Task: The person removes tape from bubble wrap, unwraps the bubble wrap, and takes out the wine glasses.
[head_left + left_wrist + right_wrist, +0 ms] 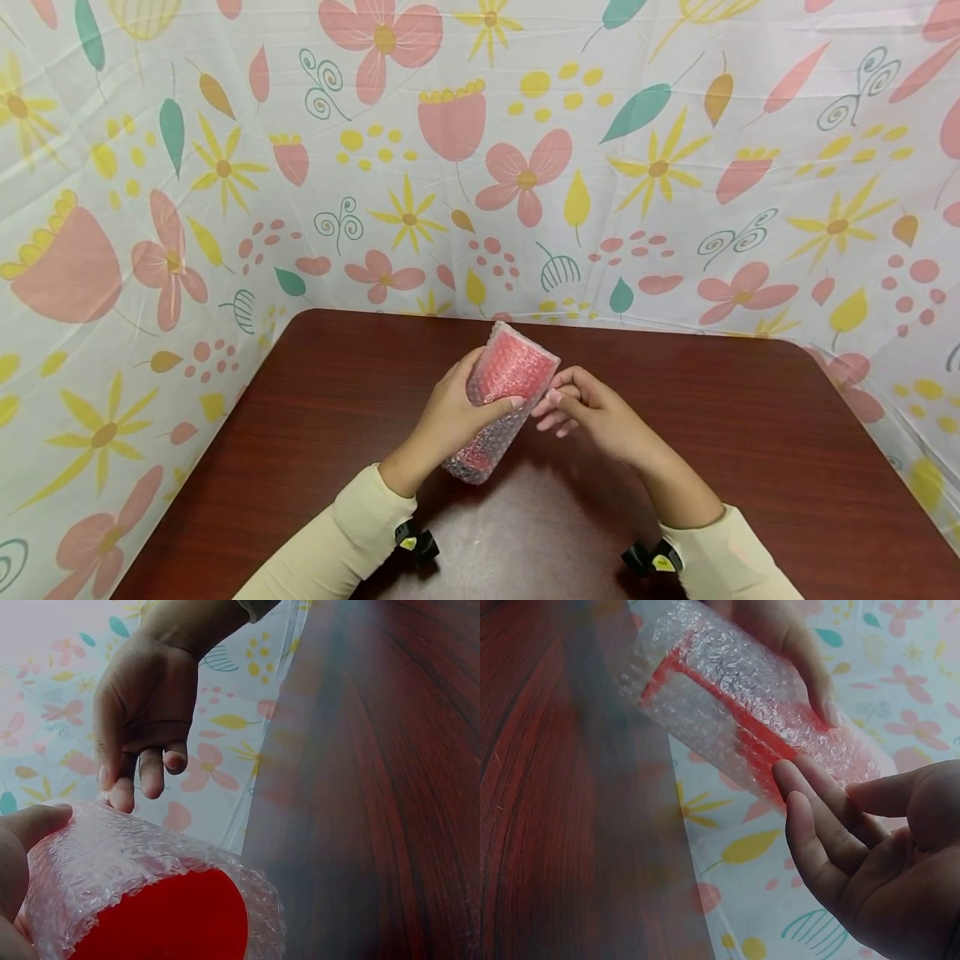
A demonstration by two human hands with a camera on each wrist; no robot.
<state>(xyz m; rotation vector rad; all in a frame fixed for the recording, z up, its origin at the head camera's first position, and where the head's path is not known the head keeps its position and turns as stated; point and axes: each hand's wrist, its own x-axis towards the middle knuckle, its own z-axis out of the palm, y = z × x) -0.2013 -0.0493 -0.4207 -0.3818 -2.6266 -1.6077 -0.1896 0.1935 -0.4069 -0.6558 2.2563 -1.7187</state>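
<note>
A red object with one flat end [172, 922] is wrapped in clear bubble wrap [517, 358]. My left hand [453, 408] grips the bundle from its left side, thumb across the top face, and holds it tilted over the table. On the other side, my right hand [600, 408] pinches the edge of the bubble wrap between thumb and forefinger. Its other fingers are loosely bent beside the wrap in the right wrist view. Through the plastic, the right wrist view shows a red strip [735, 709] along the bundle's side.
The dark reddish-brown table [322, 467] lies under both hands. A white cloth with flowers and leaves [480, 167] hangs behind the table and along its sides. Black wrist devices are strapped at the left sleeve [330, 542] and the right sleeve [727, 554].
</note>
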